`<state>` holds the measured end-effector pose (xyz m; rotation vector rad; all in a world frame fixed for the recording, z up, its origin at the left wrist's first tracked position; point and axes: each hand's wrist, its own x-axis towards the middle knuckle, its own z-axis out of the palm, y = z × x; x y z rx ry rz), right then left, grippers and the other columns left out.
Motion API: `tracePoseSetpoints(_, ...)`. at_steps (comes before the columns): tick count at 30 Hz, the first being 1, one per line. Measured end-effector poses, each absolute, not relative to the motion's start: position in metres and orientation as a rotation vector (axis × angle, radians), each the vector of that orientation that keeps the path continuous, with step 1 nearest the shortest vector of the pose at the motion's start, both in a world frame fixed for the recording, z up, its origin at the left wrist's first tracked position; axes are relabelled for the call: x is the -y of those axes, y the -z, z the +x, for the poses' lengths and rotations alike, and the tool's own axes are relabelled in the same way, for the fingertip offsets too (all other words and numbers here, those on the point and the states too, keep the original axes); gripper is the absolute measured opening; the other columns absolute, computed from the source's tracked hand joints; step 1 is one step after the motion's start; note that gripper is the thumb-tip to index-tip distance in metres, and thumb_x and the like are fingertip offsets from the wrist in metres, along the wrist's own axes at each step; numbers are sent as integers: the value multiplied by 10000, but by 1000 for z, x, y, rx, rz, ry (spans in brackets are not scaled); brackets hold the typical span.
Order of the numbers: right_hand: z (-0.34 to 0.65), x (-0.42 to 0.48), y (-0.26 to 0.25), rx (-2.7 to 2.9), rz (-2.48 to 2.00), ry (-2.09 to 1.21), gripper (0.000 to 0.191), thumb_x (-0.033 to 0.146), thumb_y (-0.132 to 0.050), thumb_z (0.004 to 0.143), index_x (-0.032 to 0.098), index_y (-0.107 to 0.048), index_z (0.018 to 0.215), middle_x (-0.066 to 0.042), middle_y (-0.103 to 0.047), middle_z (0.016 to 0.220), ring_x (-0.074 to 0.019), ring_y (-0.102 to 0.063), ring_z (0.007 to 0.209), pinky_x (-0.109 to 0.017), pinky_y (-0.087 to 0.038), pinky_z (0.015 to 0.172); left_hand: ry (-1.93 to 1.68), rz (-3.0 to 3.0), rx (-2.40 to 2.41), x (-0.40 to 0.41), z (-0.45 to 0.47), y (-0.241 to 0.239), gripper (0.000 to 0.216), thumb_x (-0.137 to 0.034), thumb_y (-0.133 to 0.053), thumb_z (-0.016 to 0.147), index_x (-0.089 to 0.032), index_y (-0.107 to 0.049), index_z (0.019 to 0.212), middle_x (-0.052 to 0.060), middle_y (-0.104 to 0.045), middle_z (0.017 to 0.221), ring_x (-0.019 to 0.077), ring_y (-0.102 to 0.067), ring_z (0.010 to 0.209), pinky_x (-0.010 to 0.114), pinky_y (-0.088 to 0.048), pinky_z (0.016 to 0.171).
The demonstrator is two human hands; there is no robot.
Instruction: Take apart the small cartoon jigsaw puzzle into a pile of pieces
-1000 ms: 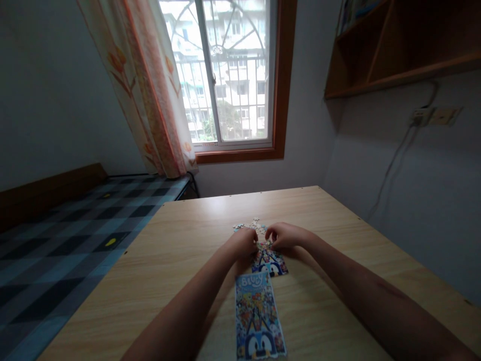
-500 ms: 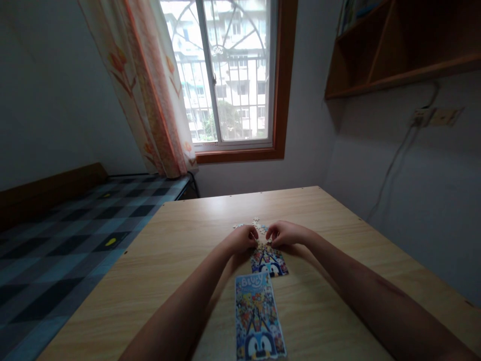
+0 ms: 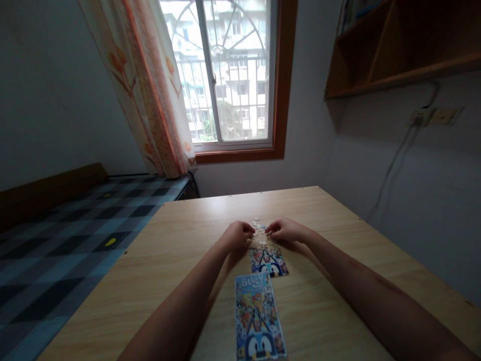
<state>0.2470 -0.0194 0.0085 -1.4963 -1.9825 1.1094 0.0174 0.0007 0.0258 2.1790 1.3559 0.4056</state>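
Both arms stretch out across the wooden surface (image 3: 188, 281) towards a small scatter of loose puzzle pieces (image 3: 259, 226) lying near its middle. The left hand (image 3: 237, 234) is curled nearly closed, fingertips down at the left edge of the scatter; whether it has a piece pinched is too small to tell. The right hand (image 3: 286, 229) is curled the same way at the right edge, thumb and fingertips drawn together against the pieces, and again I cannot tell if anything sits between them. The two hands are near each other, with the loose pieces between them.

Just on the near side of the hands lies a partly assembled puzzle section (image 3: 268, 262) showing a blue cartoon dog, flat on the surface. Nearer still, just beside it, lies a printed reference card (image 3: 258, 317) with the same colourful picture and a title in pale letters.

Beyond the surface, a patterned curtain (image 3: 150, 95) hangs beside a barred window (image 3: 229, 70). A bed (image 3: 67, 235) with a checked cover stands to the left, and a wooden shelf (image 3: 394, 45) is fixed on the right wall.
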Motion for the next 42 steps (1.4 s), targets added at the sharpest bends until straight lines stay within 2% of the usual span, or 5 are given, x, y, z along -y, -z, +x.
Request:
tracePoseSetpoints(10, 236, 23, -6, 1952, -1434, -520, 421, 115, -593, 794, 175, -714, 1193, -78, -716, 1121, -165, -650, 919, -256, -490, 846, -531, 1959, -1319, -7, 21, -18, 320, -115, -559, 778, -125, -754, 1031, 37, -714, 760, 103, -559, 597, 207, -439, 559)
tracePoseSetpoints(13, 238, 24, -11, 1969, -1435, -329, 319, 148, -585, 835, 189, -749, 1105, -69, -727, 1060, -179, -647, 939, -277, -477, 885, -570, 1807, -1247, -4, 22, -23, 331, -108, -569, 780, -108, -720, 1075, 46, -712, 792, 102, -568, 594, 203, -441, 522)
tracePoseSetpoints(25, 228, 29, -17, 1984, -1285, -684, 381, 465, -570, 908, 145, -772, 954, -52, -743, 842, -153, -638, 750, -218, -426, 666, -768, 1645, -1165, 4, 26, -38, 204, -128, -673, 785, -118, -700, 988, 47, -724, 786, 91, -603, 602, 206, -480, 563)
tracePoseSetpoints(36, 222, 33, -14, 1936, -1254, -667, 249, 346, -624, 884, 144, -769, 865, -44, -732, 784, -146, -632, 716, -217, -411, 653, -780, 1702, -1190, 2, 29, -32, 165, -124, -639, 802, -117, -707, 952, 14, -684, 676, 100, -588, 551, 206, -466, 514)
tracePoseSetpoints(42, 221, 32, -12, 1953, -1363, -425, 203, 294, -614, 901, 169, -774, 914, -66, -743, 899, -178, -644, 851, -253, -433, 766, -856, 1874, -1334, -4, 22, -27, 137, -141, -654, 810, -136, -740, 917, 33, -719, 733, 127, -628, 631, 233, -479, 623)
